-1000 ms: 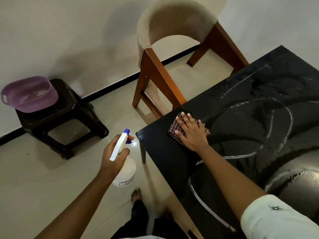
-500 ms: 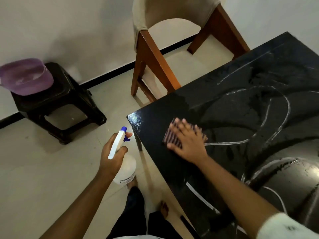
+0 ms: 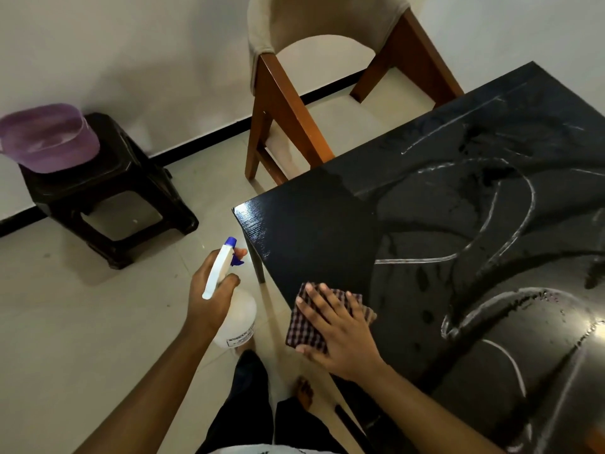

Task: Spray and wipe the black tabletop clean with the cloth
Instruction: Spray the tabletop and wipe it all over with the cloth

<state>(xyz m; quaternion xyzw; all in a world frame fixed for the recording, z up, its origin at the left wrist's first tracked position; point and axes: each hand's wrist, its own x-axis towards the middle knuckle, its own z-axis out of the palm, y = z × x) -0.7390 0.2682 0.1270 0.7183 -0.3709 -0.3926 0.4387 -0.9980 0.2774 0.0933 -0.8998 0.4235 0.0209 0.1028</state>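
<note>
Right hand (image 3: 340, 332): laid flat on the cloth (image 3: 302, 330), which is pressed onto the tabletop (image 3: 314, 231).
Right fingers (image 3: 327, 303): held straight and spread wide across the cloth, nothing gripped.
Cloth: a checked, folded piece, found at the tabletop's left edge, nearer the person than the corner and partly covered by the hand.
Left hand (image 3: 209, 296): held out over the floor (image 3: 82, 322), just beside the tabletop's edge.
Left fingers (image 3: 240, 252): curled round the neck of the spray bottle (image 3: 240, 317), one fingertip seen by the blue trigger.
Spray bottle: held upright, its white head with a blue nozzle above the hand and its pale body below.
Tabletop: black and glossy, marked with wet curved streaks (image 3: 523, 204) across its right part.
Surroundings: a wooden chair (image 3: 284, 103) is set behind the tabletop's corner; a purple basin (image 3: 49, 139) is placed on a dark stool (image 3: 108, 191) by the wall.
</note>
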